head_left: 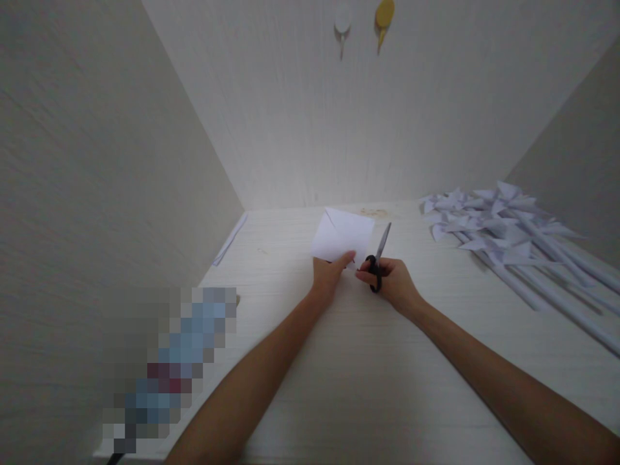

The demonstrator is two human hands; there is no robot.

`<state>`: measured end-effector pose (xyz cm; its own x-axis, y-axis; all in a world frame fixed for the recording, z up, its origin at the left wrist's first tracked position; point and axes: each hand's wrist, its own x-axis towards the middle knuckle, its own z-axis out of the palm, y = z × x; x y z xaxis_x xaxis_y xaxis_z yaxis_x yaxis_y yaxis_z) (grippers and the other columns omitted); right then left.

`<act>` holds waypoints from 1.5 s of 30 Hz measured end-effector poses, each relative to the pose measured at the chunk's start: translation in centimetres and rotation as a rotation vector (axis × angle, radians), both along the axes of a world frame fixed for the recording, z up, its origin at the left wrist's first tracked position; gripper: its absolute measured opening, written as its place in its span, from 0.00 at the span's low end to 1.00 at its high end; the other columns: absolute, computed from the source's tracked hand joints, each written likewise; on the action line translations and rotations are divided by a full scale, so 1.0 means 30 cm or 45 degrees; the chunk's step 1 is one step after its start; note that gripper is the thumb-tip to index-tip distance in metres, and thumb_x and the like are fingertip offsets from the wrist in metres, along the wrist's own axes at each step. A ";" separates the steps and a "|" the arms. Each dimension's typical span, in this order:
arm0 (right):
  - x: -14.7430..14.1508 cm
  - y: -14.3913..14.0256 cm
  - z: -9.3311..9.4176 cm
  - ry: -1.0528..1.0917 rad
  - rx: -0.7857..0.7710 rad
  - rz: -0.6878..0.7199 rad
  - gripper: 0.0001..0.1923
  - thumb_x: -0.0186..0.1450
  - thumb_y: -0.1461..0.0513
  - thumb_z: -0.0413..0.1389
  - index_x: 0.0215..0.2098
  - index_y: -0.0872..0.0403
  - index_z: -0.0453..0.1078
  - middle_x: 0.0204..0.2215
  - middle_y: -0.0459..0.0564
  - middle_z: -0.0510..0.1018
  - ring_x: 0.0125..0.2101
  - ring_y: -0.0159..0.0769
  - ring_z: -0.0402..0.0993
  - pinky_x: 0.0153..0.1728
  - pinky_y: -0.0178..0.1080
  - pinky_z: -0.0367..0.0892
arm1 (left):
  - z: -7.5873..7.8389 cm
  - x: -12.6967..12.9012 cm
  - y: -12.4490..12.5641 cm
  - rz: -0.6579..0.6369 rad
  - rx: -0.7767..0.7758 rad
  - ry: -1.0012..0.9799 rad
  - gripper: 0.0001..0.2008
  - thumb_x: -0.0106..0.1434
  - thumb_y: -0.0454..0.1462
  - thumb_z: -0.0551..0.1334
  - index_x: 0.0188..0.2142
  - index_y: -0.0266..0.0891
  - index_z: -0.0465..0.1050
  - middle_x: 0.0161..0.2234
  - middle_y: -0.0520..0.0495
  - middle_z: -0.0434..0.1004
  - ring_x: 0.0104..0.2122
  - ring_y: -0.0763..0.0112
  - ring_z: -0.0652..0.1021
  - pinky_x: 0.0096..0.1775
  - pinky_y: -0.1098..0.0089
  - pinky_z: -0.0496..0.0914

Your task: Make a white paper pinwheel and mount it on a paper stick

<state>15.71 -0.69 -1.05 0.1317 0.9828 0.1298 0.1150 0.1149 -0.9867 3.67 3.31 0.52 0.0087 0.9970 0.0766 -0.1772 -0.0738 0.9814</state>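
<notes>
A white square of paper (pixel 343 234) with a slit or crease running in from its upper left corner is held over the table. My left hand (pixel 330 274) grips its lower edge, thumb on top. Black-handled scissors (pixel 382 243) are in my right hand (pixel 391 279), their blades closed and pointing up, away from me. The right fingertips come close to the paper's lower right corner; whether they touch it I cannot tell.
Several white paper pinwheels (pixel 501 223) on rolled paper sticks lie piled at the right. A folded paper strip (pixel 230 239) rests by the left wall. A blurred-out bluish object (pixel 181 352) lies at the lower left. White and yellow hooks (pixel 385 14) hang on the back wall.
</notes>
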 end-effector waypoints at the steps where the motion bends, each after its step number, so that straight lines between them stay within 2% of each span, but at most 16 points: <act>1: 0.001 0.001 -0.003 -0.003 0.016 -0.004 0.14 0.43 0.55 0.62 0.21 0.57 0.69 0.17 0.45 0.69 0.19 0.27 0.61 0.19 0.32 0.56 | 0.002 0.000 -0.001 0.001 0.001 0.010 0.10 0.42 0.38 0.66 0.23 0.34 0.72 0.28 0.46 0.76 0.29 0.69 0.75 0.32 0.69 0.68; 5: 0.003 0.004 -0.008 0.005 0.051 -0.014 0.14 0.45 0.55 0.62 0.21 0.58 0.68 0.17 0.44 0.67 0.19 0.26 0.59 0.19 0.31 0.55 | 0.011 0.000 -0.006 0.012 0.035 0.041 0.07 0.41 0.36 0.66 0.20 0.34 0.70 0.27 0.46 0.76 0.30 0.68 0.75 0.32 0.69 0.69; 10: -0.004 -0.001 0.007 0.022 0.000 -0.073 0.14 0.46 0.54 0.61 0.20 0.58 0.67 0.16 0.43 0.66 0.18 0.26 0.58 0.19 0.32 0.53 | 0.017 0.001 -0.012 0.008 0.046 0.058 0.08 0.42 0.35 0.66 0.15 0.35 0.68 0.20 0.48 0.73 0.31 0.66 0.75 0.34 0.68 0.69; 19: -0.006 -0.006 0.017 -0.021 -0.021 -0.051 0.17 0.47 0.52 0.59 0.15 0.57 0.63 0.13 0.41 0.61 0.16 0.24 0.52 0.17 0.32 0.48 | 0.022 0.002 -0.018 -0.052 0.078 0.006 0.06 0.41 0.35 0.66 0.17 0.37 0.69 0.20 0.49 0.73 0.32 0.66 0.75 0.35 0.68 0.69; 25: -0.006 -0.004 0.016 -0.011 -0.006 -0.063 0.17 0.48 0.52 0.59 0.15 0.57 0.63 0.13 0.41 0.61 0.16 0.24 0.52 0.17 0.32 0.47 | 0.022 0.002 -0.021 -0.058 0.073 0.000 0.06 0.42 0.35 0.66 0.19 0.37 0.69 0.20 0.50 0.73 0.32 0.66 0.75 0.34 0.68 0.69; 31: -0.007 -0.005 0.013 -0.038 -0.021 -0.078 0.18 0.48 0.51 0.57 0.15 0.57 0.63 0.13 0.41 0.60 0.16 0.24 0.51 0.17 0.32 0.46 | 0.028 0.001 -0.021 -0.066 0.078 0.027 0.09 0.41 0.35 0.66 0.15 0.38 0.66 0.16 0.51 0.70 0.33 0.65 0.75 0.35 0.67 0.69; 39: -0.003 0.001 0.002 -0.067 0.018 -0.081 0.19 0.49 0.50 0.56 0.15 0.56 0.63 0.13 0.42 0.62 0.17 0.25 0.53 0.17 0.32 0.48 | 0.019 0.002 -0.018 -0.066 0.076 0.032 0.09 0.41 0.36 0.66 0.15 0.37 0.66 0.16 0.50 0.70 0.33 0.64 0.75 0.34 0.67 0.68; 45: -0.006 -0.003 0.009 -0.017 -0.005 -0.085 0.18 0.49 0.51 0.57 0.14 0.56 0.62 0.12 0.41 0.59 0.15 0.24 0.50 0.16 0.32 0.46 | 0.008 -0.001 -0.016 -0.106 0.071 0.053 0.08 0.42 0.37 0.66 0.17 0.37 0.68 0.18 0.50 0.71 0.31 0.66 0.75 0.33 0.68 0.68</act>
